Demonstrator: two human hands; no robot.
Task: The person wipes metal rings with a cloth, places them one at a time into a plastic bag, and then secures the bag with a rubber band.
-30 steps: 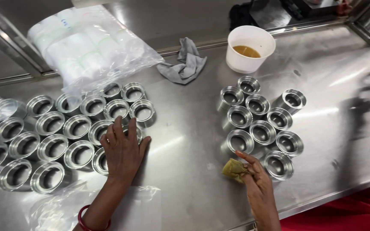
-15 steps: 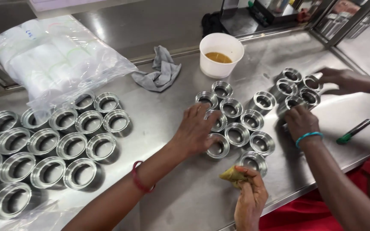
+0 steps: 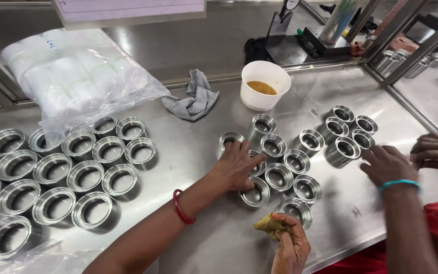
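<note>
Left hand (image 3: 238, 165) spread flat over metal rings (image 3: 280, 162), touching one at its 5 o'clock; right hand (image 3: 291, 247) at 6 o'clock, pinching yellow cloth (image 3: 268, 224).

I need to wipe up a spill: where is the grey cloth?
In the head view, the grey cloth lies crumpled on the steel table, between the plastic bag and the white cup.

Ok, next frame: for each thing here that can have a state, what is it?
Left hand: open, flat on the middle metal rings.
Right hand: closed on a yellowish cloth.
White cup: upright, part full of amber liquid.
Grey rag: crumpled on the steel table.
Plastic bag: lying down, holding white rolls.
Left batch of rings: upright in rows.
Co-worker's hand: at the right-hand rings.
</note>
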